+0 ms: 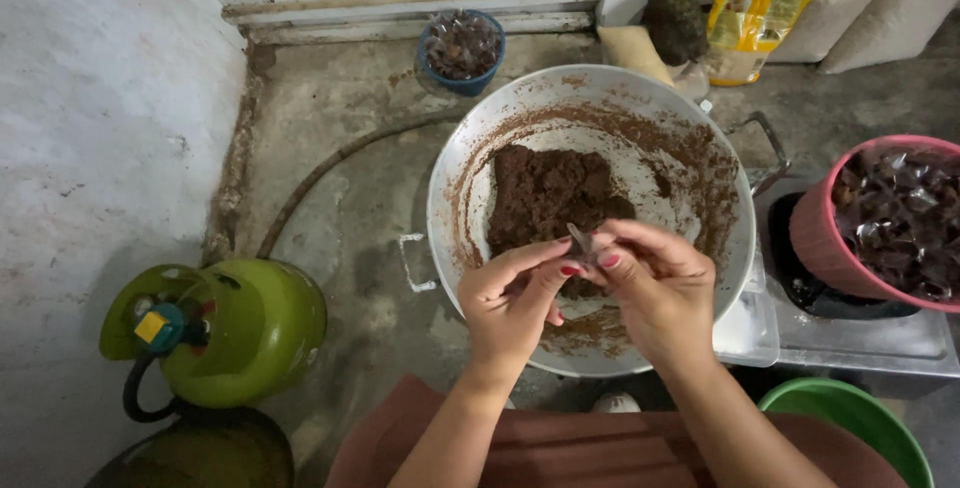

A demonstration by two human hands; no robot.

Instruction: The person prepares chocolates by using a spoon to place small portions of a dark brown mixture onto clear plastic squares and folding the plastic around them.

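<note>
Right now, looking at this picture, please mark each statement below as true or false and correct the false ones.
1. Both hands, left hand and right hand, pinch a small wrapped piece between their fingertips. True.
2. The big white pan is empty. False: it holds a lump of brown paste.
3. A green gas cylinder stands at the person's left. True.
4. The pink basket holds green leaves. False: it holds dark wrapped pieces.
5. The small blue bowl sits beyond the pan, near the wall. True.

The pan [480, 138] holds the dough [545, 193], gas cylinder [245, 333] to its left, basin [815, 248] to its right.
</note>
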